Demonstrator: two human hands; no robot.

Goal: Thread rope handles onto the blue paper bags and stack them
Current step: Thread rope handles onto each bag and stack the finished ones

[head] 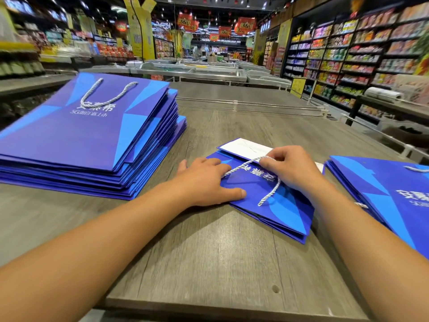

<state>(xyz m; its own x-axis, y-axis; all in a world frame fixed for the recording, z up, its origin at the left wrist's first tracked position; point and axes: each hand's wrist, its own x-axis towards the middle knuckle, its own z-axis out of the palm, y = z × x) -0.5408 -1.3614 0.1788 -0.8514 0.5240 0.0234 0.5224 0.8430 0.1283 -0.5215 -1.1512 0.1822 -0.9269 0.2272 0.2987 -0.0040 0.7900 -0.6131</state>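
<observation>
Pinching the rope handle [253, 161], my right hand [287, 168] curls tight; left hand [204, 182] presses flat, fingers straight, on the blue bag [283, 205] beneath.

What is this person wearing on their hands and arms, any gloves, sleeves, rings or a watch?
Nothing shows. The left hand and right hand are bare, without gloves or visible rings. Both forearms are uncovered to the frame's edge: no sleeve, watch or wristband is in view.

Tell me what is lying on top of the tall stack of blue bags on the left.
On the tall stack lies one blue bag with its white rope handle looped across it. The bags beneath show only edges; their handles are covered.
</observation>
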